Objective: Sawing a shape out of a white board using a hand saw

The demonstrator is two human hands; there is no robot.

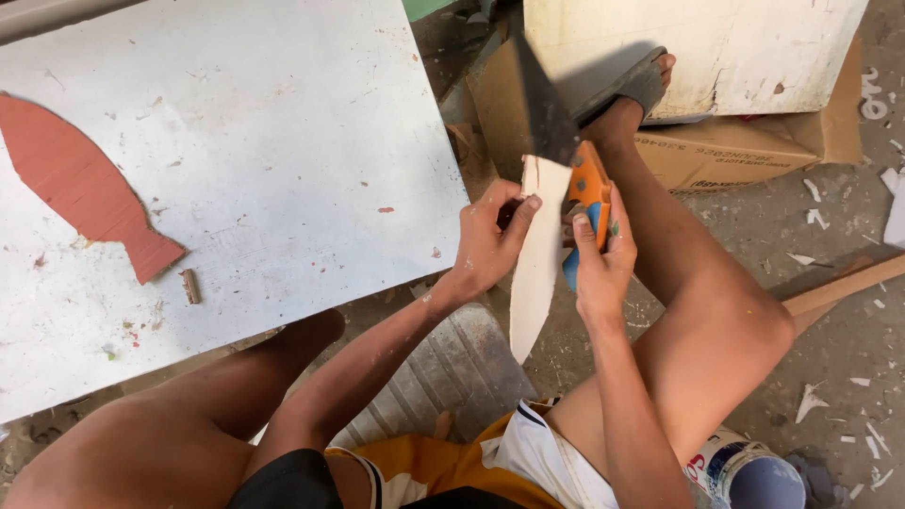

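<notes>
1. Head view: left hand (490, 247) pinches the pale curved strip (537, 264) upright near its top, probably to steady it.
2. Right hand (600, 259) is wrapped around the orange-handled knife (586, 188), blade against the strip's top edge.
3. White tabletop (283, 170) with a red fish-shaped cutout (80, 184) sits to the left.

Two hands, left (490, 247) and right (600, 259), sit at centre frame. One knife (566, 160) and one pale strip (537, 264) are between them. One white board (236, 179) fills the upper left, bearing one red fish cutout (80, 184). One cardboard box (735, 146) is upper right, one can (749, 476) lower right.
</notes>
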